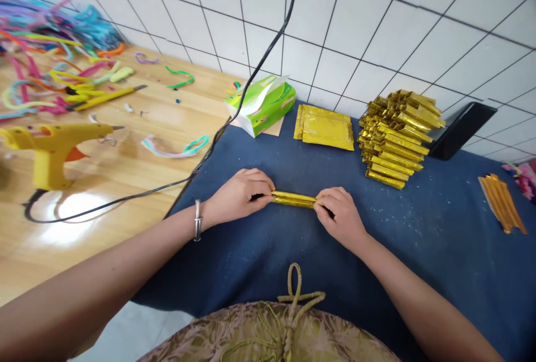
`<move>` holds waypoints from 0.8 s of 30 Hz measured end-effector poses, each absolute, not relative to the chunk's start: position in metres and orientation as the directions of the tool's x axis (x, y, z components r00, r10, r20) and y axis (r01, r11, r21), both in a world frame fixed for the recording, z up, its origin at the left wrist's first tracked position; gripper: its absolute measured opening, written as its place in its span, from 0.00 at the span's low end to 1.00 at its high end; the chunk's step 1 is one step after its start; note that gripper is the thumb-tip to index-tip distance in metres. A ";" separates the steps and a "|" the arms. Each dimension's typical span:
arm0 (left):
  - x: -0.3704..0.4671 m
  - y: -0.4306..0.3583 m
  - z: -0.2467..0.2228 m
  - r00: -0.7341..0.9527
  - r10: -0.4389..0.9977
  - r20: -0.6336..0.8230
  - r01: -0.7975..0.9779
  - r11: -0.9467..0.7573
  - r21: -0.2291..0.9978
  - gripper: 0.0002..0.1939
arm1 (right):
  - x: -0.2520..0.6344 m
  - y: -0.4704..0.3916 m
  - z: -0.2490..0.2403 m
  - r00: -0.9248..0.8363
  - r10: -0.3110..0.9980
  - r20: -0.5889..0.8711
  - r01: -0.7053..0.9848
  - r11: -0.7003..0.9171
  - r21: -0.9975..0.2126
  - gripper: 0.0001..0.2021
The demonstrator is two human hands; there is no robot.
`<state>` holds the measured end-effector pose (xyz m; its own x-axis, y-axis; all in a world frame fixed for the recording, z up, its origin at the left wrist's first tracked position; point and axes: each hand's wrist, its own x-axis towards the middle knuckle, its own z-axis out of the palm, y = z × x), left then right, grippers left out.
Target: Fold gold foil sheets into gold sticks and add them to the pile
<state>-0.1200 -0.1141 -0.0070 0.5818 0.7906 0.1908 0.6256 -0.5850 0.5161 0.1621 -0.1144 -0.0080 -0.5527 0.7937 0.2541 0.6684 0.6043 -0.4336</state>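
Observation:
A narrow gold foil roll [293,199] lies crosswise just above the dark blue cloth [251,256]. Its left end is pinched in my left hand [243,195], which has a silver bracelet at the wrist. My right hand [340,214] grips the other end between thumb and fingers. Beyond my hands, a flat stack of gold foil sheets [326,127] rests on the cloth. To its right rises a large pile of folded gold pieces [396,138].
A green tissue box [268,106] and a leaning black phone [463,130] stand near the tiled wall. On the wooden table at left are a yellow glue gun [52,147] and colourful pipe cleaners [46,66]. A black cable hangs across. Orange-gold strips [501,203] lie far right.

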 end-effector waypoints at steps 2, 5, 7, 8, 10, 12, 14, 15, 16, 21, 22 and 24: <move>-0.118 -0.116 -0.010 0.549 0.813 0.194 0.651 -0.562 0.510 0.07 | 0.160 -0.115 -0.009 -0.535 0.806 0.253 0.679 0.588 -0.439 0.07; -0.116 -0.117 -0.013 0.509 0.832 0.223 0.670 -0.545 0.504 0.06 | 0.158 -0.115 -0.010 -0.527 0.811 0.254 0.686 0.582 -0.437 0.06; -0.117 -0.117 -0.014 0.514 0.824 0.239 0.671 -0.559 0.487 0.07 | 0.158 -0.116 -0.010 -0.524 0.812 0.259 0.688 0.582 -0.433 0.05; -0.117 -0.118 -0.014 0.526 0.814 0.245 0.669 -0.574 0.472 0.08 | 0.158 -0.116 -0.010 -0.520 0.814 0.259 0.692 0.579 -0.431 0.05; -0.118 -0.119 -0.013 0.562 0.788 0.250 0.664 -0.611 0.432 0.09 | 0.159 -0.117 -0.011 -0.507 0.822 0.258 0.702 0.568 -0.430 0.03; -0.119 -0.120 -0.012 0.594 0.765 0.250 0.663 -0.641 0.386 0.09 | 0.159 -0.116 -0.011 -0.492 0.830 0.263 0.711 0.557 -0.429 0.02; -0.119 -0.122 -0.011 0.623 0.743 0.243 0.665 -0.667 0.335 0.10 | 0.159 -0.116 -0.012 -0.497 0.824 0.272 0.710 0.566 -0.418 0.02; -0.118 -0.123 -0.010 0.637 0.733 0.238 0.668 -0.679 0.306 0.10 | 0.160 -0.116 -0.012 -0.508 0.816 0.275 0.709 0.577 -0.405 0.03; -0.118 -0.123 -0.010 0.653 0.721 0.231 0.667 -0.692 0.275 0.10 | 0.160 -0.116 -0.013 -0.523 0.805 0.278 0.708 0.593 -0.384 0.03; -0.116 -0.126 -0.007 0.745 0.642 0.179 0.624 -0.766 0.153 0.11 | 0.166 -0.119 -0.011 -0.626 0.720 0.298 0.678 0.692 -0.247 0.06; -0.116 -0.127 -0.006 0.753 0.632 0.183 0.616 -0.775 0.142 0.11 | 0.167 -0.119 -0.011 -0.652 0.696 0.300 0.660 0.716 -0.227 0.06; -0.115 -0.128 -0.004 0.758 0.619 0.207 0.606 -0.785 0.129 0.10 | 0.170 -0.119 -0.010 -0.697 0.650 0.303 0.621 0.759 -0.198 0.08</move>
